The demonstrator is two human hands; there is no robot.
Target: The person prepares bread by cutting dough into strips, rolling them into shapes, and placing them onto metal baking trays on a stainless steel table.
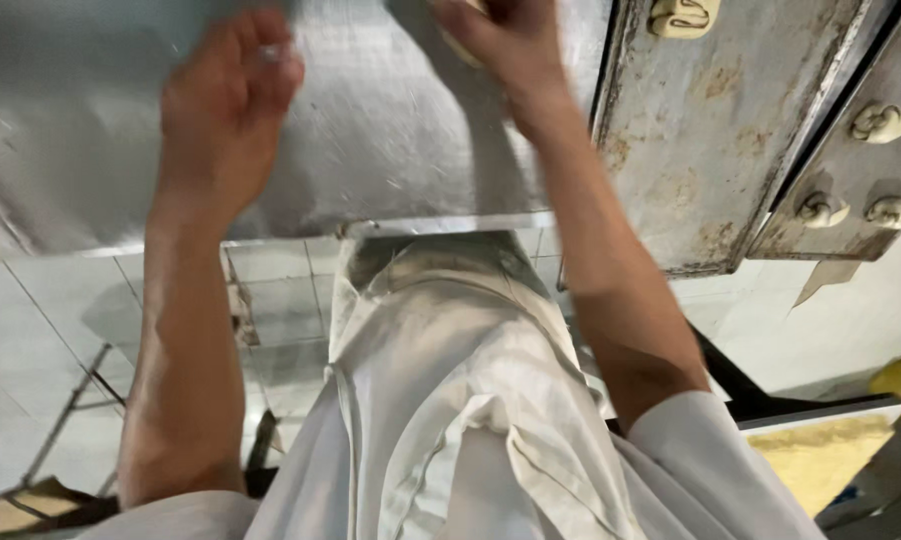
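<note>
The piece of dough [462,42] lies on the steel bench [390,150] at its far side, mostly covered by the right hand [500,40]. That hand lies over the dough with fingers curled down; the picture's top edge cuts off the fingertips, so I cannot tell whether it pinches or only presses. Judged from the posture, the hand bears down to work the piece against the bench.

The left hand [232,95] sits on the bench well to the left of the dough, fingers loosely curled, holding nothing that shows. It is blurred.

To the right of the dough, past the bench edge, stands a worn metal tray [710,150] with one shaped dough knot [682,16] at its far end. Beyond it a second tray [860,190] carries several like knots [880,122], apart from one another, seemingly spaced so they do not join.

Nearer than the dough, below the bench edge, hangs a pale apron [460,400] over a tiled floor [280,300].
</note>
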